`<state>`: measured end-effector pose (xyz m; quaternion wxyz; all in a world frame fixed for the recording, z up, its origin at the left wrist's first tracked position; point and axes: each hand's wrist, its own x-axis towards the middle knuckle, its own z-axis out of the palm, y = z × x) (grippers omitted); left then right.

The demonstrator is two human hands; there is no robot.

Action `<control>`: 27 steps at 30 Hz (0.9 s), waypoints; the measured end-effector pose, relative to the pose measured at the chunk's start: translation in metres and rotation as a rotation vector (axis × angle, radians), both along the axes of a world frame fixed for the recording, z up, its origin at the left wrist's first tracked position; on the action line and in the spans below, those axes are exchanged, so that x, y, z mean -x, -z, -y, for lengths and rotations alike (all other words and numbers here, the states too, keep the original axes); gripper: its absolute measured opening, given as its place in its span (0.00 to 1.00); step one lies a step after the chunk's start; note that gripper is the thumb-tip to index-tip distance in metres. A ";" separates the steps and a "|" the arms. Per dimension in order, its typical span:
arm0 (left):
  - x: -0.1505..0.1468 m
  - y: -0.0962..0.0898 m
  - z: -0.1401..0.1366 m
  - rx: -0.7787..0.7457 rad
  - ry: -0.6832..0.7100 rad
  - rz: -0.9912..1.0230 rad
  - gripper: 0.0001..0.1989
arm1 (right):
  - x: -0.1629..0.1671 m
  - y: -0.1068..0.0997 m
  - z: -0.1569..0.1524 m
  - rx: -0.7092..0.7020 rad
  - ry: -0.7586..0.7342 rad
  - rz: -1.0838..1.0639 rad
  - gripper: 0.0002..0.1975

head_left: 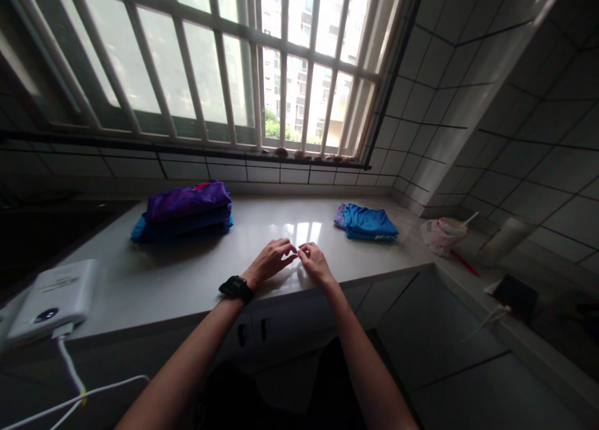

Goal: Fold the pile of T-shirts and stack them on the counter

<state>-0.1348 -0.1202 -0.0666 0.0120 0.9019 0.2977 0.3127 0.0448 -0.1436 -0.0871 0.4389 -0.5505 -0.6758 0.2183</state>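
Observation:
Above the glossy white countertop (pixel 262 227), my two hands meet at the fingertips. My left hand (pixel 274 258), with a black watch (pixel 236 288) on its wrist, has loosely bent fingers and a gap between thumb and forefinger. The fingers of my right hand (pixel 314 261) are curled together towards the left fingertips; anything between them is too small to tell. A folded pile of purple and blue fabric (pixel 187 208) lies to the left behind my hands. To the right is a smaller folded stack of blue fabric (pixel 369 221) with a lilac edge. Neither hand touches the piles.
A white power bank (pixel 56 299) with a white cable (pixel 70 361) lies at the left counter edge. On the right are a plastic bag (pixel 444 235), a red stick-like object (pixel 464 263) and a dark box-like thing (pixel 515 293). A barred window (pixel 215 24) stands behind.

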 end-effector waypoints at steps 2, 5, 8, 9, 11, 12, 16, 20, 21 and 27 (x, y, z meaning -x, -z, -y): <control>-0.001 0.000 0.000 -0.005 0.004 -0.018 0.07 | 0.000 0.000 0.000 0.001 -0.002 0.002 0.07; -0.002 0.000 0.000 -0.002 -0.010 -0.037 0.08 | -0.001 0.000 0.000 -0.010 -0.006 -0.001 0.07; -0.002 0.000 0.000 -0.001 -0.011 -0.049 0.09 | -0.001 0.001 -0.001 -0.006 -0.006 0.003 0.07; -0.002 0.000 0.000 -0.004 -0.007 -0.050 0.09 | -0.001 0.001 -0.001 -0.005 -0.007 0.005 0.07; -0.002 0.000 0.000 -0.012 -0.001 -0.049 0.08 | -0.001 0.001 -0.001 -0.010 -0.009 0.006 0.08; -0.003 0.000 0.000 -0.016 0.003 -0.048 0.08 | -0.001 0.001 -0.001 -0.013 -0.009 0.006 0.08; -0.003 0.002 -0.001 -0.025 0.025 -0.056 0.08 | 0.000 0.000 0.000 -0.005 -0.003 0.011 0.08; -0.004 0.003 -0.001 -0.029 0.032 -0.077 0.08 | 0.000 -0.002 0.001 0.001 -0.011 0.012 0.07; -0.004 0.003 -0.001 -0.028 0.035 -0.081 0.08 | 0.000 -0.002 0.001 0.000 -0.014 0.010 0.07; -0.005 0.003 0.000 0.001 0.063 -0.072 0.08 | -0.001 -0.001 0.001 0.004 -0.016 0.000 0.07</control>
